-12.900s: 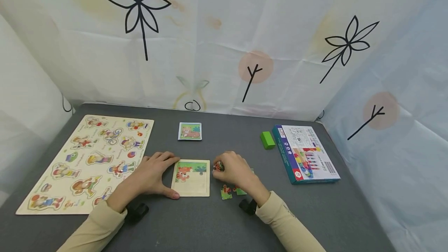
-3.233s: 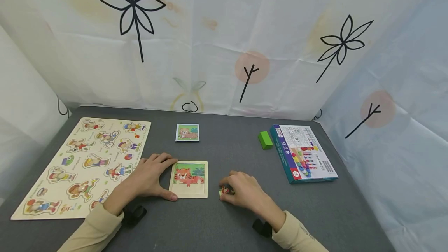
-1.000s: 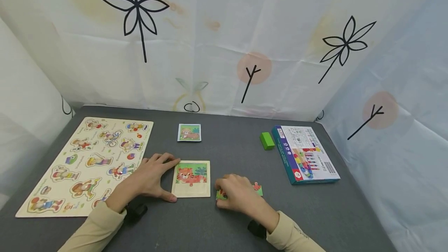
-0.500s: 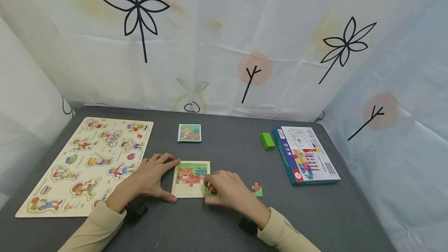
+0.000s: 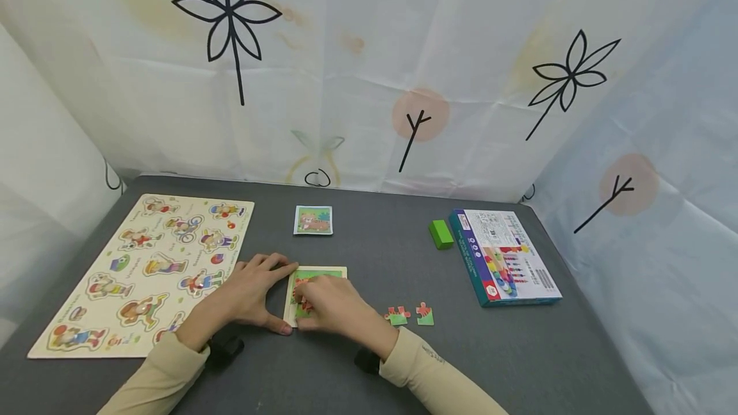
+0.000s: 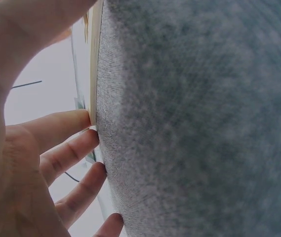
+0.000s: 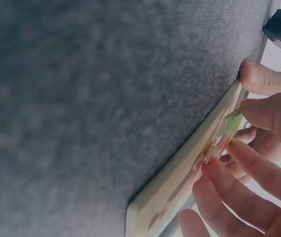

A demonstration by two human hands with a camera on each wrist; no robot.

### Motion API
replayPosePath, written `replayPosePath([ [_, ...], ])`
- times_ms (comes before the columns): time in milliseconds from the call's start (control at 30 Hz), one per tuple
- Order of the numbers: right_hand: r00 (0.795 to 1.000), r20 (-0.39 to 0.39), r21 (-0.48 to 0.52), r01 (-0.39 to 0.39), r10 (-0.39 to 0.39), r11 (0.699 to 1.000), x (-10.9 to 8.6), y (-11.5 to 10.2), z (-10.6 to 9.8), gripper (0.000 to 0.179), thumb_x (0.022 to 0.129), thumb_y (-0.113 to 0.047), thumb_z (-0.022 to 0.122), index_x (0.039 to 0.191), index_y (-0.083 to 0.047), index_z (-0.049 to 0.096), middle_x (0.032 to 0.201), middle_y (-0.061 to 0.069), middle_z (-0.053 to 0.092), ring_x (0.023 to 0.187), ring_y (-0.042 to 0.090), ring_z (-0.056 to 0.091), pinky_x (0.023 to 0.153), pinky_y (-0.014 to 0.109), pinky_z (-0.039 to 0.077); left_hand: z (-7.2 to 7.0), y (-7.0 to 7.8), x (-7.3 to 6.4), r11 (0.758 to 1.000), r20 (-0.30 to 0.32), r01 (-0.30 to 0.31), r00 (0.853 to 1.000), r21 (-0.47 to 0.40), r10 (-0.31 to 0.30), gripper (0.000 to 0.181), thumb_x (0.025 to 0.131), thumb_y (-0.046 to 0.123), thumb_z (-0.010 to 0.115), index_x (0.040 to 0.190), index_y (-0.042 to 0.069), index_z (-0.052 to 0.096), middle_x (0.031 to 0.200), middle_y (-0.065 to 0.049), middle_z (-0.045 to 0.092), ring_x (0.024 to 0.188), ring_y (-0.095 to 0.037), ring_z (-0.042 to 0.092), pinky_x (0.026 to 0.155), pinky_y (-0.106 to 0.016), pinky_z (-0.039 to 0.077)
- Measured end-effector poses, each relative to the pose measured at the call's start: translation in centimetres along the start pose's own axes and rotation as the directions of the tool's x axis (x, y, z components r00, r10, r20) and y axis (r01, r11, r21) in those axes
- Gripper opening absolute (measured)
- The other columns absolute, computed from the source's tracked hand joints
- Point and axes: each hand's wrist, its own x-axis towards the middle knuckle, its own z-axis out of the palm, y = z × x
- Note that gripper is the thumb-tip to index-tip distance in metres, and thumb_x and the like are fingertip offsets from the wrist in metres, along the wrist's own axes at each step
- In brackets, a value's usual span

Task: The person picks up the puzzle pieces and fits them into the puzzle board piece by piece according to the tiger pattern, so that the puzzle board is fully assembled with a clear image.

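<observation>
A small wooden puzzle tray (image 7: 156,203) with a tiger picture lies on the table, partly hidden under the right hand in the head view. My left hand (image 5: 250,293) rests at the tray's left side, fingers spread, with the thumb by the near corner and the index fingertip at the far one. Thumb and fingers of my right hand (image 5: 334,305) pinch a green and red jigsaw piece (image 7: 232,123) low over the tray's near left part. Right of the tray lie two loose jigsaw pieces, one wider (image 5: 397,316) and one narrower piece (image 5: 425,314).
A large wooden board (image 5: 196,210) with cartoon figures fills the table's left side. Behind the tray lies a small picture card (image 5: 313,220). A green block (image 5: 441,234) stands beside a flat box (image 5: 510,258) at the right. White printed cloth (image 5: 369,63) encloses the table.
My right hand has picked up a jigsaw piece from beside the tray and carried it left over it. Earlier, more tiger pieces went into the tray. My left hand stays at the tray's side.
</observation>
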Motion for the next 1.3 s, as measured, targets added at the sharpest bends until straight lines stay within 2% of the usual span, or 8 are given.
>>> replayPosePath([
  [267,0.998,-0.008,0.030,0.057,-0.057,0.998,0.56,-0.13,0.17,0.018,0.083,-0.028,0.081,0.099,-0.021,0.078,0.076,-0.012,0.061,0.063,-0.001,0.042,0.053,0.012,0.029,-0.03,0.02,-0.06,1.000,0.003,-0.002,1.000,-0.009,0.002,0.110,0.058,0.073,0.087,0.144,0.010,0.058,0.138,-0.008,0.056,0.126,-0.037,0.053,0.089,-0.057,0.045],
  [500,0.998,-0.008,-0.002,0.057,-0.057,0.998,0.43,-0.15,0.20,0.019,0.085,-0.033,0.084,0.102,-0.024,0.080,0.093,-0.011,0.073,0.075,-0.001,0.062,0.064,0.013,0.046,-0.02,0.00,-0.09,1.000,0.002,0.002,1.000,-0.001,-0.002,0.112,0.058,0.075,0.086,0.144,0.011,0.058,0.139,-0.009,0.056,0.128,-0.037,0.052,0.091,-0.059,0.045],
  [767,0.999,-0.002,0.015,0.054,-0.054,0.998,0.43,-0.11,0.17,0.013,0.087,-0.026,0.082,0.100,-0.023,0.082,0.090,-0.010,0.073,0.075,0.000,0.064,0.064,0.013,0.047,0.07,-0.10,0.01,1.000,0.007,0.004,1.000,0.008,-0.004,0.113,0.057,0.077,0.085,0.145,0.011,0.058,0.140,-0.009,0.056,0.128,-0.038,0.052,0.091,-0.061,0.045],
  [1000,0.998,0.012,0.003,0.063,-0.063,0.998,0.52,-0.31,0.13,0.013,0.088,-0.027,0.082,0.100,-0.023,0.082,0.089,-0.010,0.072,0.074,0.000,0.062,0.065,0.013,0.046,0.07,-0.13,0.06,1.000,0.008,0.004,1.000,0.006,-0.004,0.113,0.057,0.077,0.085,0.145,0.011,0.058,0.140,-0.009,0.056,0.128,-0.038,0.052,0.090,-0.060,0.045],
  [1200,1.000,-0.005,0.020,-0.027,0.027,0.999,0.23,-0.05,-0.01,0.026,0.084,-0.034,0.085,0.108,-0.025,0.080,0.087,-0.009,0.067,0.068,0.002,0.056,0.052,0.016,0.039,0.15,-0.13,0.15,1.000,0.011,0.005,1.000,0.013,-0.005,0.113,0.057,0.077,0.085,0.145,0.011,0.058,0.139,-0.009,0.056,0.127,-0.037,0.052,0.090,-0.060,0.045],
  [1300,0.998,0.005,0.039,-0.069,0.069,0.997,0.05,0.17,-0.06,0.027,0.085,-0.034,0.084,0.110,-0.027,0.080,0.088,-0.008,0.066,0.066,0.002,0.053,0.050,0.017,0.036,0.16,-0.15,0.20,1.000,0.016,0.007,1.000,0.019,-0.008,0.114,0.057,0.078,0.084,0.145,0.011,0.058,0.139,-0.009,0.056,0.127,-0.037,0.052,0.091,-0.060,0.045],
])
